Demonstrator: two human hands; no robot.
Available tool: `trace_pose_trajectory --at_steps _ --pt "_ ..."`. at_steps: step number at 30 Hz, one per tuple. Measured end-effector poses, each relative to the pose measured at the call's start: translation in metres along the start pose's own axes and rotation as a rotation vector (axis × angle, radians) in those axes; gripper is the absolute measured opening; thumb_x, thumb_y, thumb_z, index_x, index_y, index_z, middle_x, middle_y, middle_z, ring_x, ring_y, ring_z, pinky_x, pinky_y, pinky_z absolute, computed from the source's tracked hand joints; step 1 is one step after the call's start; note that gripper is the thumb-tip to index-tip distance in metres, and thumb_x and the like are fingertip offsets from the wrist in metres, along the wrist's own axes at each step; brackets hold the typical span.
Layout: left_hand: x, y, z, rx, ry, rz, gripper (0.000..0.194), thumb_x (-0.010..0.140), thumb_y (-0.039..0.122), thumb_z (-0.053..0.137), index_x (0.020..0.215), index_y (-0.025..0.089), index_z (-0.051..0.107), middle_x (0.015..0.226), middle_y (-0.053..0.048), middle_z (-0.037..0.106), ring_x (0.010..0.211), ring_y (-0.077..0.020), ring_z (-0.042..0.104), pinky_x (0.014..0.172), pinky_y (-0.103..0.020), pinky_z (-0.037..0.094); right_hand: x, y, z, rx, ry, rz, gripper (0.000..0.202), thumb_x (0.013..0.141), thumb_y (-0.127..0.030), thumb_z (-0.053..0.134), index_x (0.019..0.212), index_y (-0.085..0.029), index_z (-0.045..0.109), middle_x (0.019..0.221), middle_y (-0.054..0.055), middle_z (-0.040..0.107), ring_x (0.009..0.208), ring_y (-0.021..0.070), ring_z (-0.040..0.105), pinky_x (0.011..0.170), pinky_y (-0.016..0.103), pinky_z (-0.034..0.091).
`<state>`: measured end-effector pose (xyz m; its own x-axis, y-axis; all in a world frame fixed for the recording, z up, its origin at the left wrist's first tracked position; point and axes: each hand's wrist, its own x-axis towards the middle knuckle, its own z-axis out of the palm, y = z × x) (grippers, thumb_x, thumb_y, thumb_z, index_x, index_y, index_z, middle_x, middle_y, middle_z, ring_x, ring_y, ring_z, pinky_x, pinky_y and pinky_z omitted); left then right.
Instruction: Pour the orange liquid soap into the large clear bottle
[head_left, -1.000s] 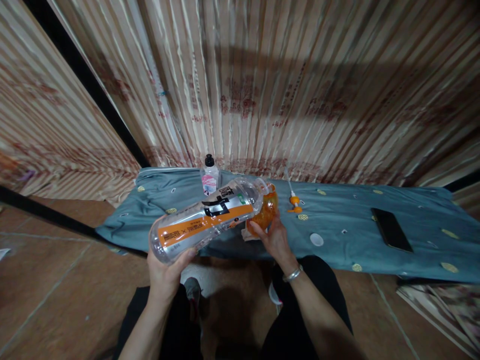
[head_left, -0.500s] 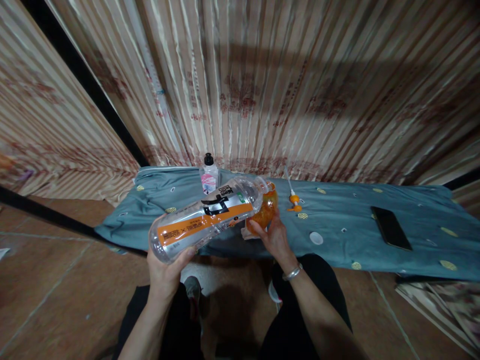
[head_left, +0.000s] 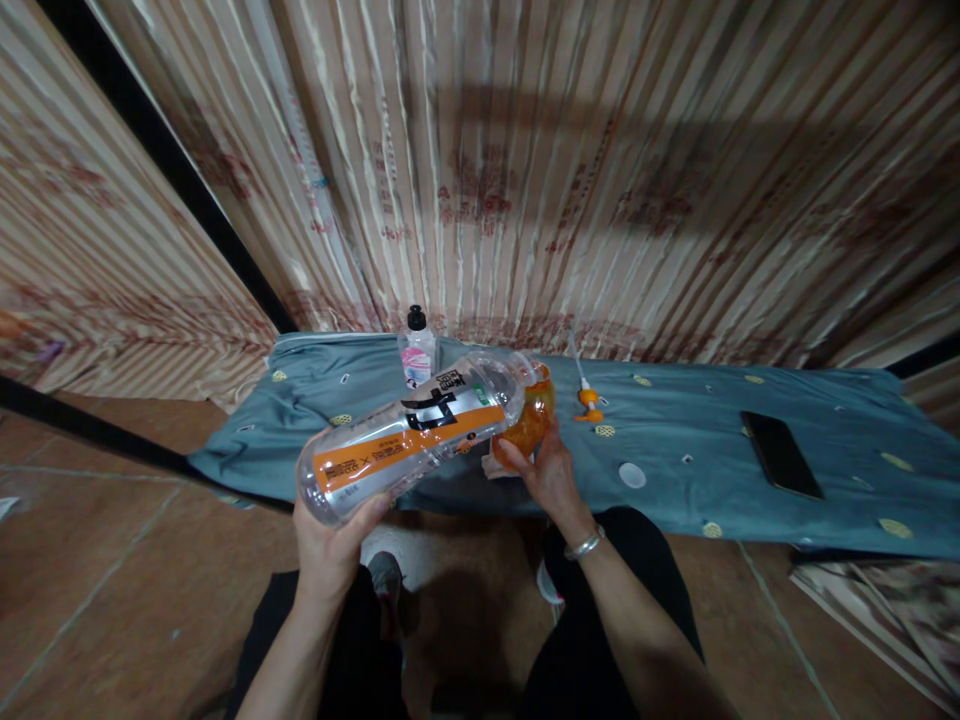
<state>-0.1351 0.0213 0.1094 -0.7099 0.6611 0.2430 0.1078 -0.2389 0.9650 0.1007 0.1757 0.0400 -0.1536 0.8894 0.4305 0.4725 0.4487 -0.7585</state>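
A large clear bottle (head_left: 409,435) with a silver and orange label lies tilted across the middle, its mouth up and to the right. My left hand (head_left: 336,530) is wrapped round its base. Its neck meets the top of an orange see-through bottle (head_left: 531,425); whether liquid passes between them is too small to tell. My right hand (head_left: 551,475) grips the orange bottle from the right. Something pale, perhaps a cloth or tissue (head_left: 499,468), shows beneath it. An orange pump head (head_left: 589,402) with a clear tube lies to the right.
A clear bottle with black cap and pink label (head_left: 418,358) stands at the back of the teal cloth-covered surface (head_left: 675,440). Right of my hands are a white round lid (head_left: 631,475) and a black phone (head_left: 781,455). Black poles (head_left: 172,180) cross the left; a curtain (head_left: 525,180) hangs behind.
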Motion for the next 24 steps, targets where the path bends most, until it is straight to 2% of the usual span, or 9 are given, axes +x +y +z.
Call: trace_pose_trajectory --at_steps 6,10,19,24 --pt "-0.0012 0.0009 -0.0011 0.031 -0.006 -0.01 0.088 0.057 0.047 0.097 0.132 0.017 0.063 0.121 -0.013 0.075 0.109 -0.0334 0.074 0.102 -0.048 0.058 0.0008 -0.0006 -0.0016 0.011 -0.001 -0.015 0.086 0.093 -0.065 0.066 0.156 -0.013 0.04 0.141 0.026 0.068 0.128 0.0398 0.071 0.104 0.062 0.06" --pt "-0.001 0.0012 -0.0001 0.008 -0.006 -0.02 0.091 0.056 0.045 0.098 0.135 0.017 0.062 0.124 -0.013 0.074 0.11 -0.0333 0.073 0.104 -0.048 0.057 0.0012 -0.001 -0.0033 -0.008 -0.014 -0.008 0.087 0.093 -0.066 0.065 0.156 -0.012 0.041 0.145 0.026 0.066 0.131 0.0391 0.069 0.108 0.061 0.058" --pt "-0.0007 -0.002 0.0001 -0.002 0.017 -0.007 0.093 0.054 0.044 0.099 0.135 0.019 0.06 0.12 -0.011 0.075 0.106 -0.0318 0.074 0.1 -0.046 0.059 0.0009 0.0003 -0.0009 0.003 -0.01 0.004 0.09 0.092 -0.072 0.063 0.155 -0.012 0.042 0.143 0.026 0.067 0.129 0.0381 0.07 0.107 0.058 0.059" --pt "-0.0007 -0.0037 -0.0009 0.013 0.016 -0.013 0.093 0.055 0.046 0.098 0.135 0.019 0.06 0.12 -0.012 0.075 0.107 -0.0336 0.075 0.101 -0.049 0.059 0.0006 0.0003 -0.0001 0.009 0.021 -0.006 0.089 0.091 -0.071 0.064 0.155 -0.012 0.043 0.141 0.027 0.068 0.13 0.0404 0.069 0.105 0.062 0.059"
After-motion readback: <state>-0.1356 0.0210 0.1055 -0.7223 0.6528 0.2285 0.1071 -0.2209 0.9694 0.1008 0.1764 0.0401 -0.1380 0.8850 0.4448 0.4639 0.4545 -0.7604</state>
